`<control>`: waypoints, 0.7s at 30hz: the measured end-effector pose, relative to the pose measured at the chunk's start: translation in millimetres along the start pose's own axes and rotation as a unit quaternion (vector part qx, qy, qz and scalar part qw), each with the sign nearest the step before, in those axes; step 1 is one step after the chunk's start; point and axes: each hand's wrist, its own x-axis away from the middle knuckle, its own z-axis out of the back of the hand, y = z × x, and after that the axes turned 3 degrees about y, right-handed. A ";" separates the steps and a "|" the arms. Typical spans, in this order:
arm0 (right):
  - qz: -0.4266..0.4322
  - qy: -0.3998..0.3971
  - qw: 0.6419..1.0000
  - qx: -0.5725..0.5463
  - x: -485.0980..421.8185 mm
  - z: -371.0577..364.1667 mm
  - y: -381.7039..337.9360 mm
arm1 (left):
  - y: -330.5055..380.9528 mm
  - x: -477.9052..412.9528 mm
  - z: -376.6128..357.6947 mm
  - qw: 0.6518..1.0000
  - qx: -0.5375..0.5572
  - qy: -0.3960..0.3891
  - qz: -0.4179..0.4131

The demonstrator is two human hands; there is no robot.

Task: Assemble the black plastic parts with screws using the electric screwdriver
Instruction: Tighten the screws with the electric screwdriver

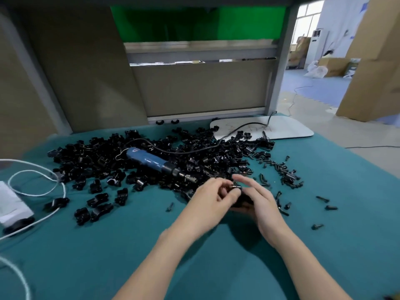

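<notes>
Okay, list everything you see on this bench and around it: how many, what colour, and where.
parts: a large pile, black, far half of the cloth
screwdriver: one, blue, lying on the pile
cord: one, black, from the screwdriver over the pile to the board
screws: many, black, scattered right of the pile
board: one, white, far right corner
cable: one, white, looped at the left edge
box: one, white, left edge
cloth: one, teal, covering the table
cartons: several, brown, on the floor at right
held part: one, black, between the hands
left hand: pinches the held part
right hand: holds the held part
</notes>
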 end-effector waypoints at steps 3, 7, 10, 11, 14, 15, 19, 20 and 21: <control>0.015 -0.008 0.997 0.077 25.1 15.9 -16.3 | 12.9 12.2 -11.3 0.999 -0.025 -0.016 -0.035; 0.029 -0.016 0.986 0.165 65.3 60.6 -50.5 | 47.4 27.0 -40.8 0.996 0.021 -0.065 -0.061; 0.028 0.020 0.978 0.207 97.6 106.2 -72.9 | 83.0 40.9 -78.7 0.988 0.055 -0.109 -0.092; 0.026 0.046 0.975 0.217 109.3 122.5 -78.7 | 96.2 45.9 -93.6 0.984 0.069 -0.128 -0.099; 0.016 0.139 0.957 0.254 146.6 172.9 -86.2 | 134.1 64.0 -139.4 0.971 0.100 -0.190 -0.102; 0.009 0.170 0.943 0.288 157.8 191.0 -85.2 | 144.6 71.0 -153.1 0.965 0.102 -0.222 -0.098; -0.059 0.249 0.850 0.461 201.5 245.4 -74.9 | 164.8 94.1 -182.2 0.933 0.075 -0.339 -0.089; -0.061 0.271 0.841 0.464 208.1 250.9 -71.7 | 164.5 95.3 -182.4 0.932 0.066 -0.341 -0.100; -0.050 0.288 0.838 0.461 211.5 252.4 -68.8 | 162.9 94.4 -179.9 0.935 0.061 -0.331 -0.109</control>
